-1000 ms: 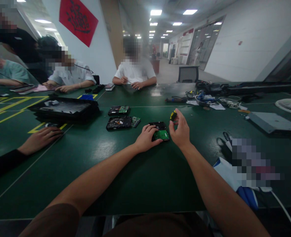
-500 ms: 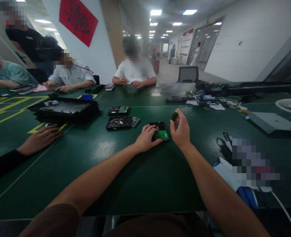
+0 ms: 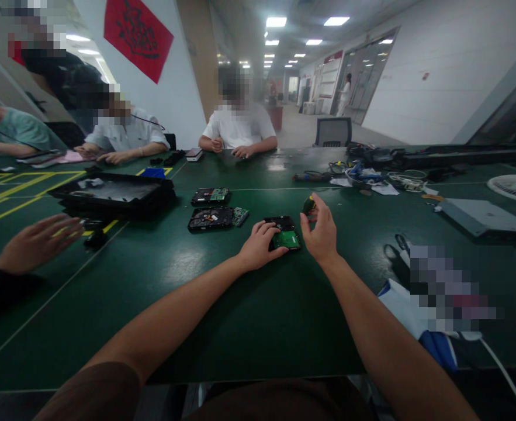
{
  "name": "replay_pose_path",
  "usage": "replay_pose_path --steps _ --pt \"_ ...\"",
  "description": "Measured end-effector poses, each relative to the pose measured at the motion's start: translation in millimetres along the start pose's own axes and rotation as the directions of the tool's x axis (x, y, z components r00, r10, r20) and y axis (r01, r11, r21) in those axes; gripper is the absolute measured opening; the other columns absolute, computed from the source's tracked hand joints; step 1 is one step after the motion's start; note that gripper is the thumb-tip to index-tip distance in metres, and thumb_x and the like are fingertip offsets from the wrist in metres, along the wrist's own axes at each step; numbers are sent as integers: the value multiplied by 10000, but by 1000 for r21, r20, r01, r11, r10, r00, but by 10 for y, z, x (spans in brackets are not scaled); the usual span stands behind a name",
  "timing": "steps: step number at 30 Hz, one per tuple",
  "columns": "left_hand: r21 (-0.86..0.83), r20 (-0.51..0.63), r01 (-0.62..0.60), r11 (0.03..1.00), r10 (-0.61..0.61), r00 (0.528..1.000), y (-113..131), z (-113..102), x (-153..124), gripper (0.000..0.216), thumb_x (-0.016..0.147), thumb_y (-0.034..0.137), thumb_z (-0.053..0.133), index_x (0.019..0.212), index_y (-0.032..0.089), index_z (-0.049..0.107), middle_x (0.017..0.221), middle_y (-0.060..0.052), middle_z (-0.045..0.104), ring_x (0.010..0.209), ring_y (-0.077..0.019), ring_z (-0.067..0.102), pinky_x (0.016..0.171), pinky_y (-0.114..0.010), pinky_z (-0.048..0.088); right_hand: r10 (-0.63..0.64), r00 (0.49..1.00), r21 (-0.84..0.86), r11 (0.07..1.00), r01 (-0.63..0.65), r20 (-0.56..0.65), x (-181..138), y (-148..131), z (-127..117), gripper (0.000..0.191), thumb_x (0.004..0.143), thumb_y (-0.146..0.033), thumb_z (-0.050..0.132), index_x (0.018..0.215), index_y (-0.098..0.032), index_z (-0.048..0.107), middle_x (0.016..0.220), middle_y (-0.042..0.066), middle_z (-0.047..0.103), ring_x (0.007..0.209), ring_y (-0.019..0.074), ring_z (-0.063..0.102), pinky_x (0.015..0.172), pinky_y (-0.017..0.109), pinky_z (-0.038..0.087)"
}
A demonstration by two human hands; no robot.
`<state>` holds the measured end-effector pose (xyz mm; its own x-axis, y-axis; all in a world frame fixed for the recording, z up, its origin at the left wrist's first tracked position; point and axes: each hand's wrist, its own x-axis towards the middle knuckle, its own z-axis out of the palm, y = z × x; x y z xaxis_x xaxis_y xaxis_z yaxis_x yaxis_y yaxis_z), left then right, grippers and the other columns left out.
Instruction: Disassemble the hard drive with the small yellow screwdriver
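In front of me a hard drive lies on the green table, its green circuit board facing up. My left hand grips it from the left, fingers over the far part and thumb along the near edge. Just to the right of the drive, my right hand is closed on a screwdriver with a dark green and yellow handle. The shaft of the screwdriver cannot be made out. Beyond my left hand lie two more hard drives, one nearer with a loose circuit board against it, and one farther.
Black trays are stacked at the left, near a co-worker's hand. A grey metal box, a mask and scissors lie to the right. Cables clutter the back right. People sit across the table.
At the left, the co-worker's hand has lifted off a small black object and drawn back to the left. My two hands and the hard drive have barely moved.
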<state>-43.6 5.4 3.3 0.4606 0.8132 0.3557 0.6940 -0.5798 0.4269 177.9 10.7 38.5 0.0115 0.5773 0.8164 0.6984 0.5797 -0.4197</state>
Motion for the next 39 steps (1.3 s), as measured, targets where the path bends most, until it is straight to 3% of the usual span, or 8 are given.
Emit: replay_pose_path --steps 6,11,18,24,28,39 --pt "-12 -5 -1 1000 1 1000 -5 5 -2 631 885 589 732 1389 232 600 1531 -128 523 1533 -384 293 1244 -596 358 -3 1000 -17 1000 3 -5 5 -28 -20 593 1026 -336 544 1587 -250 374 1289 155 621 978 267 681 872 509 644" --pt "5 -15 -11 1000 11 1000 -6 16 0 633 886 595 729 1379 219 604 1523 -136 530 1522 -377 310 1249 -581 353 -16 1000 -3 1000 16 -1 -1 -41 -13 608 1023 -314 521 1600 -246 344 1450 177 565 1127 294 668 944 528 626" --pt "8 -14 -16 1000 16 1000 -11 17 0 629 892 594 722 1380 216 601 1529 -137 526 1523 -379 305 1245 -587 355 -9 1000 -15 1000 9 -7 8 -54 -31 593 1014 -350 563 1574 -258 394 1257 142 630 937 263 667 861 516 638" --pt "8 -16 -14 1000 14 1000 -5 16 0 631 890 594 726 1381 218 602 1523 -136 530 1523 -380 305 1249 -586 348 -25 1000 15 1000 25 1 14 -68 -32 598 1021 -305 518 1597 -257 362 1380 159 592 1020 269 676 898 499 635" --pt "-3 -8 2 1000 -2 1000 0 13 9 621 886 585 735 1379 230 605 1525 -136 528 1526 -381 305 1245 -598 346 -5 1000 3 1000 5 11 9 -72 -32 574 1023 -348 536 1574 -259 398 1300 144 619 960 256 668 861 482 641" --pt "-15 -26 -27 1000 26 999 -32 36 36 617 877 580 751 1354 210 622 1496 -158 543 1509 -376 335 1237 -607 339 -22 998 -1 1000 22 51 56 -131 -31 544 1032 -280 461 1569 -236 380 1406 174 593 1164 301 659 953 505 619"
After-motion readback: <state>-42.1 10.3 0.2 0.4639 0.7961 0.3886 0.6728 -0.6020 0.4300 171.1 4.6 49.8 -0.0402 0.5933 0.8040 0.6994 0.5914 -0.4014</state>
